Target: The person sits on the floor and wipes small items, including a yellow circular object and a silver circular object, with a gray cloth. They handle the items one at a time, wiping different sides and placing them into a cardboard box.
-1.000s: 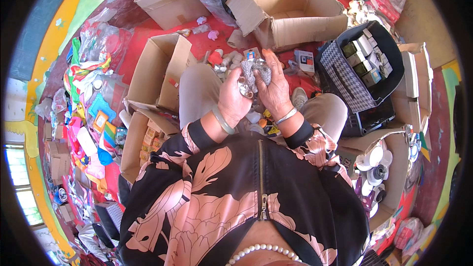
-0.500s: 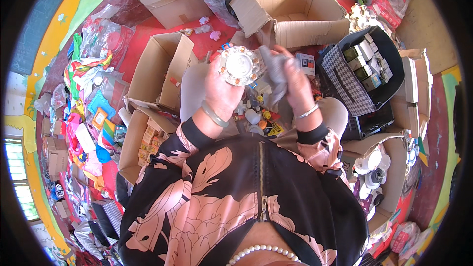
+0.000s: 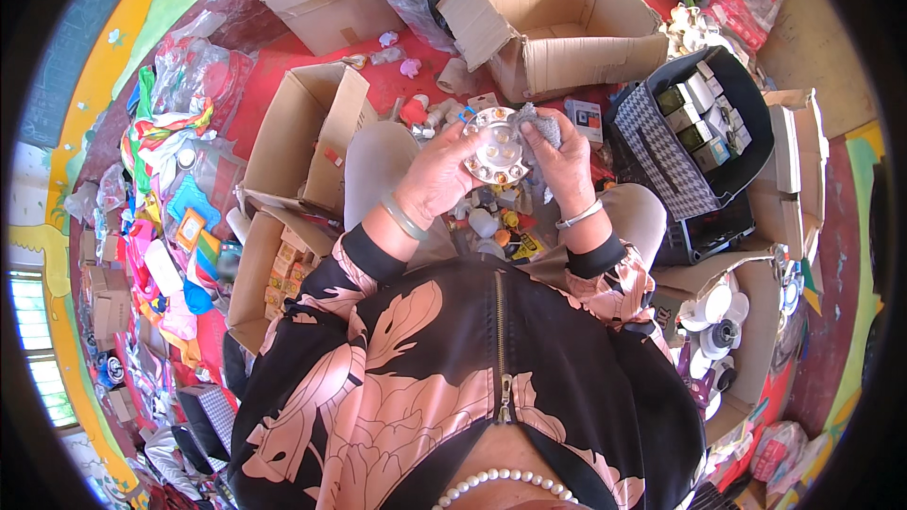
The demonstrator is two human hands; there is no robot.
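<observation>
My left hand grips the left side of a round light fitting, pale and shiny with amber-coloured beads around its rim. A bit of blue shows at the fitting's upper left edge. My right hand pinches a crumpled grey cloth, which meets the fitting's right edge. Both hands are above my lap, over a heap of small parts in white, yellow and orange between my knees. My left fingers behind the fitting are hidden.
Open cardboard boxes stand ahead, at left and at lower right. A houndstooth-patterned bin of small boxes is at my right. A small blue-and-white box sits beyond my right hand. Colourful clutter covers the far left floor.
The light fitting has moved right and slightly down, and it has turned in my left hand. My right hand has brought the cloth up against its edge; the cloth is now more bunched.
</observation>
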